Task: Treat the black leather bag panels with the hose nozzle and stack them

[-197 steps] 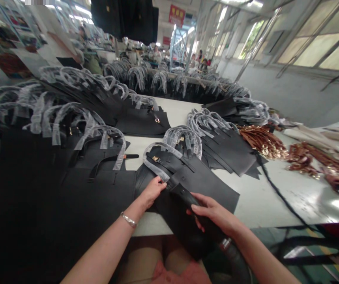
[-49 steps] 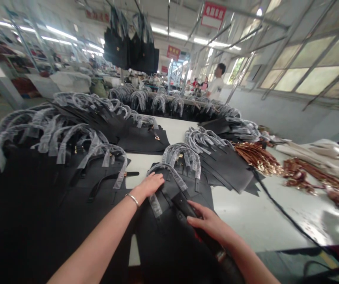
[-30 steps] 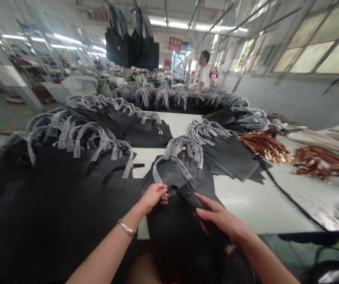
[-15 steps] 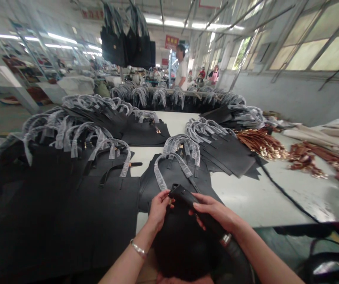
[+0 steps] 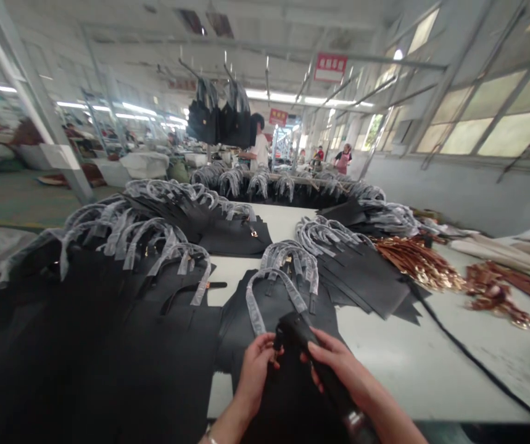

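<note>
Both hands are low in the head view, close together over a black leather piece (image 5: 287, 394). My left hand (image 5: 258, 364) pinches a dark strap with a small gold metal part at the piece's upper left edge. Fingers of my right hand (image 5: 339, 364) wrap round the black strap or folded leather (image 5: 334, 382), which runs down to a shiny metal ring (image 5: 355, 419). Just beyond them, a plastic-wrapped handle (image 5: 253, 302) arches over stacked black leather panels (image 5: 241, 308). What lies under my fingers is partly hidden.
Large black panels (image 5: 84, 345) with wrapped handles cover the left. More panels (image 5: 366, 271) lie right of centre on the white table (image 5: 385, 364), crossed by a black cord (image 5: 463, 351). Brown straps (image 5: 413, 262) with gold clasps lie farther right. A person (image 5: 260, 148) stands beyond.
The camera view has tilted up, so the table and hands sit lower in the picture. Both hands keep their hold on the black leather. The person beyond appears farther left.
</note>
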Demonstrator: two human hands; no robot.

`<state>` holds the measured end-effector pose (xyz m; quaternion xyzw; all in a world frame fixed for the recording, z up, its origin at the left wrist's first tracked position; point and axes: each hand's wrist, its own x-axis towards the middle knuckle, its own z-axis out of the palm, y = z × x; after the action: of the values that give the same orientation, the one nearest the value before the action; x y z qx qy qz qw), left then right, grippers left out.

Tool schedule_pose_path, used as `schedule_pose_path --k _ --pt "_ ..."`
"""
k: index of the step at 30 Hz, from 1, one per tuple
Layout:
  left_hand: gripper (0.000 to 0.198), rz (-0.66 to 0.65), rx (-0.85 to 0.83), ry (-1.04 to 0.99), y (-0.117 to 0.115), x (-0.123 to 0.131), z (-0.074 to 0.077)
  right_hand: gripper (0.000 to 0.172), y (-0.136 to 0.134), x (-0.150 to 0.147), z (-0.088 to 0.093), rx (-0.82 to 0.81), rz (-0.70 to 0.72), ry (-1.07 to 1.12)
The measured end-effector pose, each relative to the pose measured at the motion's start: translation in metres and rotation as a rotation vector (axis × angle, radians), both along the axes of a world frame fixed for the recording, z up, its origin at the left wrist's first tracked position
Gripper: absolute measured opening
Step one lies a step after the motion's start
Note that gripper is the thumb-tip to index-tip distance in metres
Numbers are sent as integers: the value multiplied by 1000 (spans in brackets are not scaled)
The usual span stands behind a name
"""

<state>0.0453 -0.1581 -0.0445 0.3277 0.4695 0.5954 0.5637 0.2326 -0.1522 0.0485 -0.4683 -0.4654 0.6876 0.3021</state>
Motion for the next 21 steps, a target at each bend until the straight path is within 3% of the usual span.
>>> schedule_pose_path --k 4,10,16,21 --pt "35 -10 -15 4 -5 -1 1 63 -7 6 3 -61 163 5" --pt "34 57 -161 -138 -8 2 -5 70 -7 6 2 5 -23 -47" --pt "35 43 -128 -163 -9 2 -9 69 -20 14 -1 -62 169 -41" --pt "41 7 -99 -101 -9 2 -10 72 -13 5 -8 -4 46 -52"
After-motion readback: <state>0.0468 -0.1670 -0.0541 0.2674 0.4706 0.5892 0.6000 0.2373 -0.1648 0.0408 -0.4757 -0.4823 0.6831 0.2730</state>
